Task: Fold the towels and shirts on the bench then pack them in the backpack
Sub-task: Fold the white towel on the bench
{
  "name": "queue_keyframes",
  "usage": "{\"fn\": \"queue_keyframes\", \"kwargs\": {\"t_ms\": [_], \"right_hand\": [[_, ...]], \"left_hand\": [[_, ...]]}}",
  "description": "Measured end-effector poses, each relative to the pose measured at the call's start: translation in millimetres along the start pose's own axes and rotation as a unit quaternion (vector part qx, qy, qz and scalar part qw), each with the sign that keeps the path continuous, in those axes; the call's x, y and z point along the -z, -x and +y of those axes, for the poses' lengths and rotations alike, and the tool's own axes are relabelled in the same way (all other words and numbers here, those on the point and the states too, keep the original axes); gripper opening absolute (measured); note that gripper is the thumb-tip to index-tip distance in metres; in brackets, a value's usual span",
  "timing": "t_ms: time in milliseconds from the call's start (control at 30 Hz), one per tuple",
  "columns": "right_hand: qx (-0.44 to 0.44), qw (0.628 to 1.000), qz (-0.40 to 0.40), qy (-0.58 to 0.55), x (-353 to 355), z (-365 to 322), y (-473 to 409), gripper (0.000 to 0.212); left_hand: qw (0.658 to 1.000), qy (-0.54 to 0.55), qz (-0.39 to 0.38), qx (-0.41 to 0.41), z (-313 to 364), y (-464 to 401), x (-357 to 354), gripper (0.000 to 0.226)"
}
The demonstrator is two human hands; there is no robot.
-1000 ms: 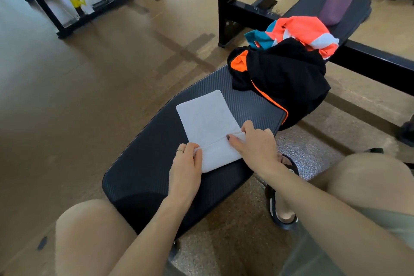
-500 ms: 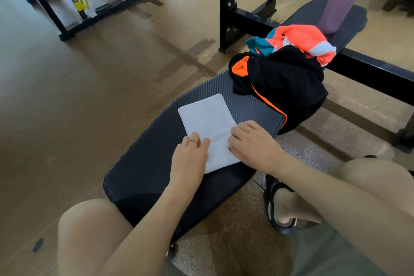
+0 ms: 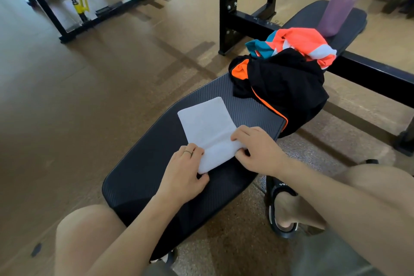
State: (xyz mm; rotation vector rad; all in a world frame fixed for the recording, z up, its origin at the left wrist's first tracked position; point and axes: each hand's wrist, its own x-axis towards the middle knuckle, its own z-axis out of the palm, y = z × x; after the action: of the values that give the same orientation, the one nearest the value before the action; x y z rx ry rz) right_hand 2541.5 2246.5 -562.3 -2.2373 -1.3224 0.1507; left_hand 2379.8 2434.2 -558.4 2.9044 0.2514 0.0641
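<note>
towel (image 3: 207,126) on bench (image 3: 143,170) | left hand (image 3: 184,172), right hand (image 3: 257,149) pinching its near fold

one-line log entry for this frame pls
left hand: pinches white towel edge | right hand: pinches opposite edge | shirts: unfolded

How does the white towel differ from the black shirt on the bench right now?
The white towel lies flat in a neat rectangle, partly folded; the black shirt sits crumpled in a heap. Left hand and right hand grip the towel; nothing touches the shirt. The shirt hangs over the bench edge. Both rest on it.
</note>
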Motion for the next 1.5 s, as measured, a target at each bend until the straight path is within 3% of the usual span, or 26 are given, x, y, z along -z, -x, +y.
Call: {"fn": "queue_keyframes", "kwargs": {"t_ms": [133,367,800,867,933,1000,1100,1200,1367,1500], "right_hand": [[-0.068,0.993,0.03,-0.093,4,2,-11,0.02],[-0.166,0.97,0.032,-0.177,-2,10,-42,0.017],[-0.225,0.967,0.012,-0.118,-16,13,-70,0.021],[-0.227,0.968,0.015,-0.106,-16,12,-71,0.022],[-0.21,0.975,0.028,-0.061,-15,8,-72,0.021],[-0.149,0.986,0.066,0.037,-16,6,-73,0.018],[-0.024,0.981,0.109,0.156,-18,5,-72,0.01],[0.069,0.987,0.083,0.119,-13,1,-66,0.009],[0.069,0.987,-0.046,0.141,-11,7,-62,0.05],[0.065,0.991,-0.033,0.11,-8,11,-76,0.044]], "left_hand": [[0.985,0.15,0.028,0.083,-6,-7,10,0.023],[0.928,0.299,0.019,0.22,-8,-27,16,0.01],[0.903,0.32,0.023,0.286,-21,-48,-7,0.017],[0.915,0.295,0.034,0.273,-19,-49,-5,0.026],[0.954,0.183,0.052,0.23,-15,-53,0,0.032],[0.988,0.021,0.051,0.147,-13,-59,5,0.038],[0.992,-0.116,0.044,0.014,-14,-63,7,0.043],[0.991,-0.119,0.062,-0.01,-17,-59,5,0.024],[0.991,-0.134,0.003,0.021,-17,-59,5,0.049],[0.99,-0.141,0.016,0.007,-19,-70,12,0.031]]}}
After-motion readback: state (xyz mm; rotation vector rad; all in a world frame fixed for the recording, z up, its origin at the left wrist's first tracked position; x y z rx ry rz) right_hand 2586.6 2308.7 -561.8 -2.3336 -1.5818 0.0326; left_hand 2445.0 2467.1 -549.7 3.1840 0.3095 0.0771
